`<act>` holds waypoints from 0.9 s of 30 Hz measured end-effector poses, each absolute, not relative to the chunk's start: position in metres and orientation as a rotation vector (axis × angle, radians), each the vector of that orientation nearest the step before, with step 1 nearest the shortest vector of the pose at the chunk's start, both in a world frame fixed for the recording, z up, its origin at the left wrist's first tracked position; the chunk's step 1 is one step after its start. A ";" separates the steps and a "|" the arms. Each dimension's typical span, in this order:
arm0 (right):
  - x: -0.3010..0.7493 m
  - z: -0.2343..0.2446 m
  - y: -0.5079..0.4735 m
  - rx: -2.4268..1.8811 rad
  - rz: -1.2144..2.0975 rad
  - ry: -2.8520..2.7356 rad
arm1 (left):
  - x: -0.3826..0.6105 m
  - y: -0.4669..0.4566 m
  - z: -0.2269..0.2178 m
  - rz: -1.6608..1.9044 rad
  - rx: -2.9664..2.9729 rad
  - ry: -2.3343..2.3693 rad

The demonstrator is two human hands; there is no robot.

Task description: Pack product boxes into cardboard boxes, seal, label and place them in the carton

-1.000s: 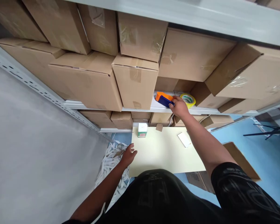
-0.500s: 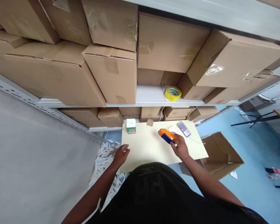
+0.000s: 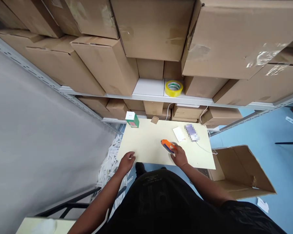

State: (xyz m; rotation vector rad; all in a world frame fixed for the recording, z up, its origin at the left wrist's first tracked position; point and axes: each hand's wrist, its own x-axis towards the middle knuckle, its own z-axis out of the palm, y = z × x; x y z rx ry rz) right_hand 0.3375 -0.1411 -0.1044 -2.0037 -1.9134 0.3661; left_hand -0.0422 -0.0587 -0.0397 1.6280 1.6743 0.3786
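Observation:
In the head view my right hand grips one end of an orange and blue handheld tool, its exact kind unclear. The tool is just over the cream tabletop, its orange end pointing left; I cannot tell whether it touches the top. Over the table's front left edge is my left hand, empty, fingers loosely bent and thumb apart. A green and white small box stands at the back left of the table. Right of the tool lies a white flat card or box.
A blurred-out phone with a white cable lies at the table's right. Behind, a shelf holds cardboard boxes and a yellow tape roll. An open carton sits at right; white scraps cover the floor at left.
My right hand has brought the orange and blue tool lower and slightly left, uncovering the white card. My head view has shifted; the left hand stays by the table edge.

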 end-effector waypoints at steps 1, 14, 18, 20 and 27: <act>0.341 -0.103 -0.146 -1.990 0.371 -1.919 | -0.038 -0.070 -0.039 0.386 1.620 1.683; 0.353 -0.095 -0.209 -2.041 0.502 -1.616 | -0.027 -0.145 -0.045 0.190 1.736 1.482; 0.348 -0.089 -0.244 -2.121 0.552 -1.456 | -0.017 -0.144 -0.053 0.093 1.827 1.378; 0.349 -0.087 -0.262 -2.142 0.568 -1.400 | -0.006 -0.141 -0.058 0.034 1.877 1.346; 0.390 -0.088 -0.278 -2.174 0.578 -1.247 | 0.051 -0.106 -0.080 -0.016 2.032 1.367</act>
